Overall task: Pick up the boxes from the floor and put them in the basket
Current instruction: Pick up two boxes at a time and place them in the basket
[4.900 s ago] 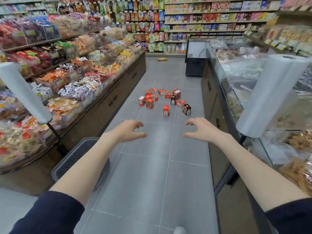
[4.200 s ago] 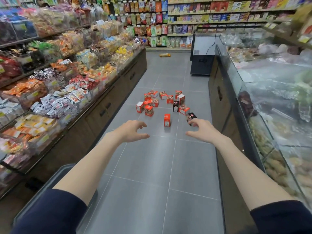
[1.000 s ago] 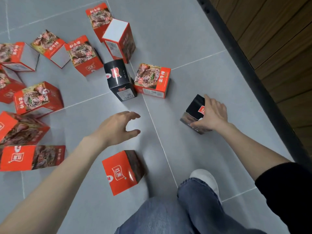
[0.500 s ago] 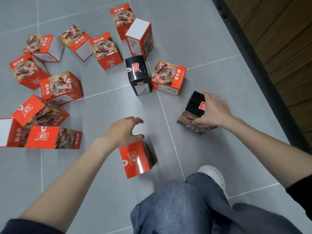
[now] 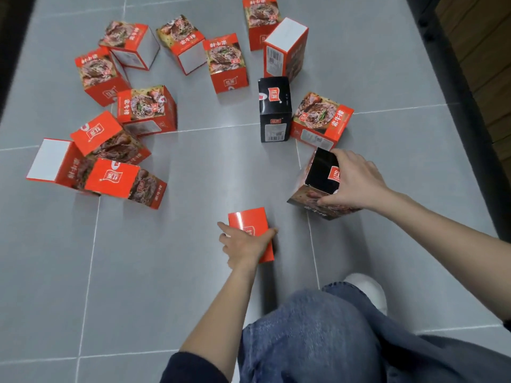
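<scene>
A crouching person's left hand (image 5: 244,244) clasps a small red box (image 5: 250,226) standing on the grey tiled floor (image 5: 138,272) while the right hand (image 5: 352,179) grips a tilted black box (image 5: 320,178) (more boxes lie scattered beyond).

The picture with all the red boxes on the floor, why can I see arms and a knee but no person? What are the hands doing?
The camera sits on the person's head and looks down, so you see only their own arms and a knee in jeans. Red and black boxes lie scattered on the grey tiled floor. The left hand has its grip around a small red box. The right hand has its grip on a tilted black box. The basket they belong in is not in this picture.
</scene>
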